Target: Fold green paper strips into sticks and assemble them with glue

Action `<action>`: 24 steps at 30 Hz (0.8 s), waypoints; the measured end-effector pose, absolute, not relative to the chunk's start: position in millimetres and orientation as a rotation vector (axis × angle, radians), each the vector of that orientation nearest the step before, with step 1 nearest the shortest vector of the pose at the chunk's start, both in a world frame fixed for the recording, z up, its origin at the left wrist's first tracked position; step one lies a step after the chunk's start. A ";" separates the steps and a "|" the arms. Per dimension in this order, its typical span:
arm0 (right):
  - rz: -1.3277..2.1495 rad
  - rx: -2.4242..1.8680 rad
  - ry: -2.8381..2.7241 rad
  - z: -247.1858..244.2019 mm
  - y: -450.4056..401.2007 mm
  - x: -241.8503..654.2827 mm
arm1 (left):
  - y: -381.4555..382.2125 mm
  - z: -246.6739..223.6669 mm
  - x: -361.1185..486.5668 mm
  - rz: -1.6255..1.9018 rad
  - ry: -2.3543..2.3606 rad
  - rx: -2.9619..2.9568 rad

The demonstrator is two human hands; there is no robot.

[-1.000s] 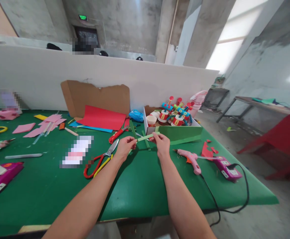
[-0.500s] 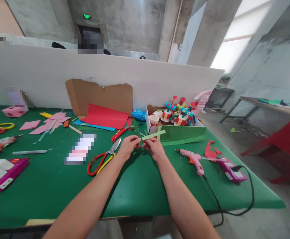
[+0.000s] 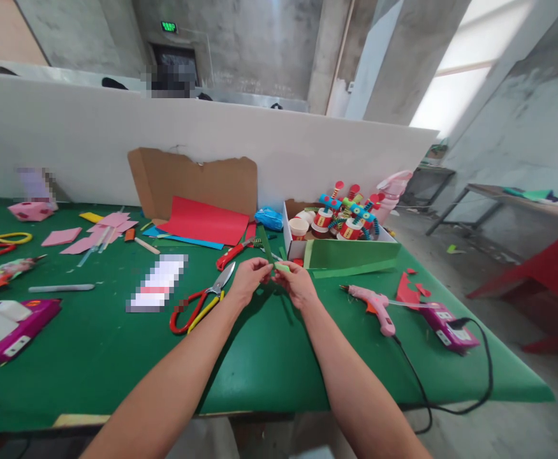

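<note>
Green paper strips (image 3: pixel 266 245) are pinched between my two hands over the middle of the table. My left hand (image 3: pixel 254 278) grips a dark green strip that points up and away. Fingers of my right hand (image 3: pixel 298 284) close on a lighter green piece of the strips, its short end showing at the fingertips. The hands nearly touch, and the join between the strips is hidden by the fingers. Red-and-yellow-handled scissors (image 3: pixel 202 303) lie open beside my left forearm. A red-handled utility knife (image 3: pixel 231 255) rests just beyond them.
Behind my right hand stands a box (image 3: pixel 355 254) holding paper-cup figures. A pink glue gun (image 3: pixel 374 303) lies right, near a purple power strip (image 3: pixel 448 328). Red paper (image 3: pixel 206 221) leans by brown cardboard (image 3: pixel 187 178). Pink paper pieces (image 3: pixel 92 239) lie left.
The light green strip that stuck out to the right has been folded or turned in, so only a short end shows. Both hands stay close together; the view has shifted slightly.
</note>
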State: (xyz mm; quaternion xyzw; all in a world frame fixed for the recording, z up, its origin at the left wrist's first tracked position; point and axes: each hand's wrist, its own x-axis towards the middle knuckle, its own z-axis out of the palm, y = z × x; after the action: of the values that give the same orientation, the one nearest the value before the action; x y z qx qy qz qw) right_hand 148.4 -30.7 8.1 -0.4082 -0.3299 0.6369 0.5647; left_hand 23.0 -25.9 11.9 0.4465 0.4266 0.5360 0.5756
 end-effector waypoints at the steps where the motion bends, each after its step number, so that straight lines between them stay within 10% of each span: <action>1: 1.489 -0.963 -0.782 8.2 -30.9 147.7 | -26.1 11.7 23.3 1.256 1.001 1.035; 24: 0.991 -1.114 -0.875 1.7 -28.0 140.2 | -29.9 11.8 25.9 1.173 0.950 0.887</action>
State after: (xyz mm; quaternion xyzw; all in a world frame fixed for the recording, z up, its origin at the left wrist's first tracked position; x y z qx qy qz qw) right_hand 140.2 -28.0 1.7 -0.4900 -0.3849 0.4359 0.6494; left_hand 25.9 -29.9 11.8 0.3891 0.4166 0.5143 0.6408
